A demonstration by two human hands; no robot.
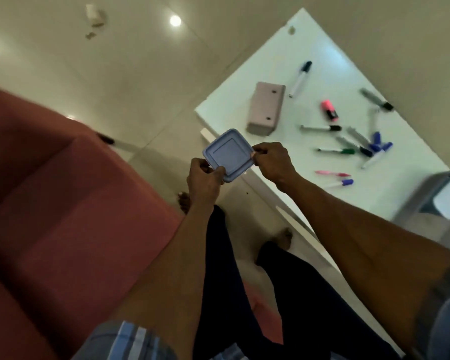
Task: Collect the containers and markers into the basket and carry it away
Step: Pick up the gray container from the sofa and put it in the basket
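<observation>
Blue square lidded container [227, 155] held tilted off the table's edge; markers [348, 144] scattered on it.

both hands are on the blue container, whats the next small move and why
Probably carry the blue container rightward to the grey basket at the table's near right corner and lower it in. Both the left hand and right hand grip its edges, holding it in the air off the table's edge. The markers and the grey box lie loose on the white table, uncollected.

Both forearms are extended forward; the left hand [204, 181] and right hand [270, 162] are raised close together, fingers seemingly pinched shut through the blur.
</observation>
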